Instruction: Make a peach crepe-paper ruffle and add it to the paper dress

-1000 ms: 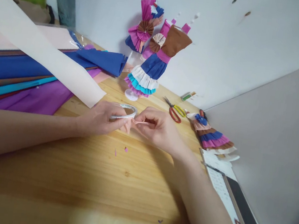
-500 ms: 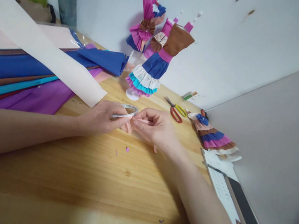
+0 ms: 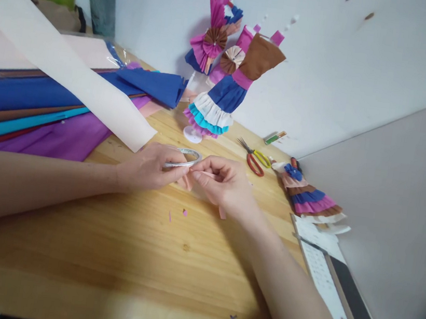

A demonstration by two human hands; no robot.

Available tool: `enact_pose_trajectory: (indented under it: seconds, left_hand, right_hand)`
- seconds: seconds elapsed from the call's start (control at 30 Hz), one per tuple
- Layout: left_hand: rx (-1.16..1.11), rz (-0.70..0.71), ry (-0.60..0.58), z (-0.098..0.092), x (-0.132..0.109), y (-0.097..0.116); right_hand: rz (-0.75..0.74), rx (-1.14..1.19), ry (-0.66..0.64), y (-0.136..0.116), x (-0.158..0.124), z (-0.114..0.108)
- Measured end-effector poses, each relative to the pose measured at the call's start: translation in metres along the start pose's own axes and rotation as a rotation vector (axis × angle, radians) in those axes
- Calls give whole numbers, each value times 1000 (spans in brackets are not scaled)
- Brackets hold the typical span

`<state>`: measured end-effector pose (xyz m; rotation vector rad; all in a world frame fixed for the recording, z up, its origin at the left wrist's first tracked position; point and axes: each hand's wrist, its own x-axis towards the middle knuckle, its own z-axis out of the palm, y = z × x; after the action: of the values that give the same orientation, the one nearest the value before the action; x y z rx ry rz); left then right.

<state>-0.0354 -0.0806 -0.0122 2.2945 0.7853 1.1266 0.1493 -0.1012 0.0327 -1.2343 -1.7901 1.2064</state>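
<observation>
My left hand (image 3: 149, 167) is closed on a thin white roll of tape (image 3: 184, 157) just above the wooden table (image 3: 114, 251). My right hand (image 3: 225, 182) pinches a small folded piece of pale pink paper (image 3: 188, 181) right beside the roll, fingertips of both hands nearly touching. A bit of the pink paper also sticks out under the right wrist.
Coloured crepe sheets (image 3: 39, 110) and a long pale paper strip (image 3: 68, 67) lie at the left. Paper dresses on stands (image 3: 227, 77) are against the wall, scissors (image 3: 254, 159) and another paper dress (image 3: 310, 198) to the right. A dark tablet-like device with paper (image 3: 338, 280) sits at the right edge.
My right hand has closed in on the pink paper, drawing it against the tape roll. The view has shifted slightly; both hands stay in about the same place.
</observation>
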Motion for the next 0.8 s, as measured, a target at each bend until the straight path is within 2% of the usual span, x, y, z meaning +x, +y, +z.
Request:
enact_pose_trajectory:
  seconds: [0.2,0.4,0.8]
  left_hand:
    - [21,45,43,2,-1,-3]
    - [66,73,56,3,-1,-5]
    - [38,43,22,2,-1,-3]
  right_hand:
    - [-3,8,41,8,3,3]
    - [20,-34,134,9,3,4]
    - [-48,-111,202,18,7,3]
